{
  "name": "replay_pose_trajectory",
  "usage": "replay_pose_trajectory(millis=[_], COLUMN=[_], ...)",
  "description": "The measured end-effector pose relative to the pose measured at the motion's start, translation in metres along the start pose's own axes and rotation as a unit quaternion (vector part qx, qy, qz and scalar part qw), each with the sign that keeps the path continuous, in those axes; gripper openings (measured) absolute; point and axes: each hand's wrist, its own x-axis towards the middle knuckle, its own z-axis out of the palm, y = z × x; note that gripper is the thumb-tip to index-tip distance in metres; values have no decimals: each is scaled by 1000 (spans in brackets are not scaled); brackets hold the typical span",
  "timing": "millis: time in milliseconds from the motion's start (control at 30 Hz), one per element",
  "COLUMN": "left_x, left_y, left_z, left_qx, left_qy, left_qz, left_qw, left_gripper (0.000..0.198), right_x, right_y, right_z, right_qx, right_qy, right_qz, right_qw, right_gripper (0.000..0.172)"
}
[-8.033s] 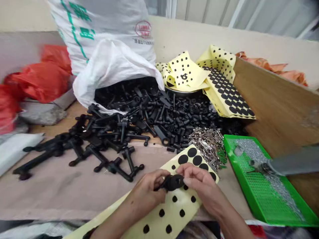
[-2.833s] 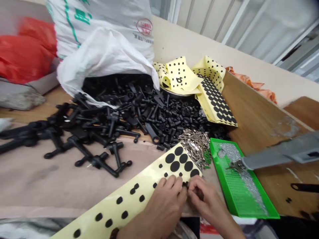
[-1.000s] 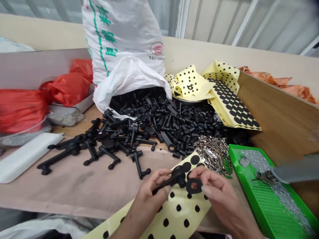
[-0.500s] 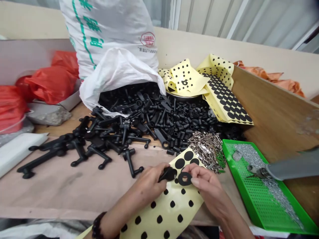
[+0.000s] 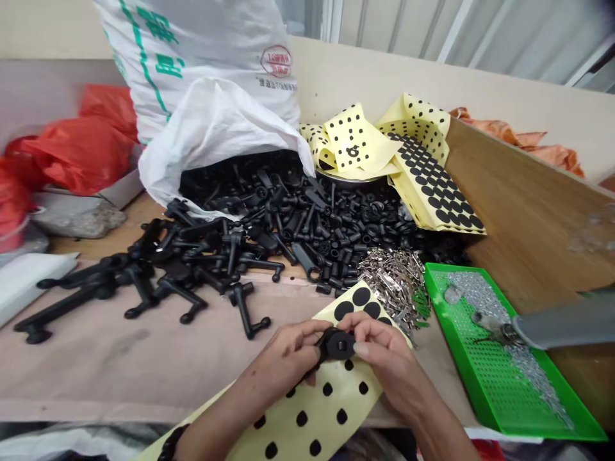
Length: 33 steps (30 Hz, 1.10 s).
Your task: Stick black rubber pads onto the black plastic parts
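Note:
My left hand point(image 5: 291, 351) is closed around a black plastic crank handle point(image 5: 323, 346), its round end turned toward the right. Against that end lies a flat black ring sticker point(image 5: 346, 350) with a square-looking hole, and the fingers of my right hand point(image 5: 387, 353) pinch its edge. Both hands meet over a yellow backing sheet point(image 5: 307, 400), which carries several black round stickers at its upper end and small black dots lower down. Most of the crank handle is hidden by my left fingers.
Black crank handles point(image 5: 192, 269) and small black parts point(image 5: 346, 218) spill from a white sack point(image 5: 221, 121). Metal clips point(image 5: 394, 275) are heaped right of centre. A green tray point(image 5: 485, 378) of small metal pieces stands right, a grey tool point(image 5: 567, 320) reaching over it. More sticker sheets point(image 5: 432, 186) lie behind.
My right hand has brought the ring sticker left, onto the crank handle's round end. The handle has turned slightly in my left hand, and the whole view has shifted a little.

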Motion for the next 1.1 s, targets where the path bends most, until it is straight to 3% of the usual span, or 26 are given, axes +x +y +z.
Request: replay_pose_trajectory(millis=[1100], left_x=[-2], left_y=[-7], left_z=[0], left_qx=[23], left_qy=[4], left_qz=[15], left_qw=[1000], left_gripper=[35], right_x=[4], right_y=[2], right_z=[-3], right_qx=[-82], right_qy=[-27], right_qz=[-6], right_qw=[996], right_gripper=[13])
